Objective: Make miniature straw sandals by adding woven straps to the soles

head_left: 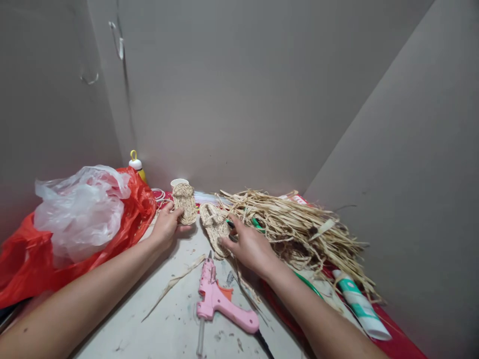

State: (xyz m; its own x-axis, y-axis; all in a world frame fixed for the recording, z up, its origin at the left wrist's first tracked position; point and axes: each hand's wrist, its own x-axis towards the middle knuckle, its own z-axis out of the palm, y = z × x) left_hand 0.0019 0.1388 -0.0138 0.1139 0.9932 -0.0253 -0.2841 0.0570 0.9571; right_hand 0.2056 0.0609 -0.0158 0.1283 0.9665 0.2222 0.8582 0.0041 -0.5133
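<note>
My left hand (166, 225) grips a small woven straw sandal (184, 202) and holds it upright, fingers wrapped around its lower edge. My right hand (250, 245) rests on the table with its fingers on a second woven straw sandal (213, 224) that lies flat beside the first. The two sandals are close together but apart. A big heap of loose dried straw strips (299, 227) lies just right of my right hand.
A pink hot glue gun (220, 299) lies near the front of the white worktop (175, 324). Red and clear plastic bags (82, 219) pile up on the left. A white-and-teal tube (359, 304) lies right. A yellow bottle (136, 164) and a small cup (178, 182) stand by the grey walls.
</note>
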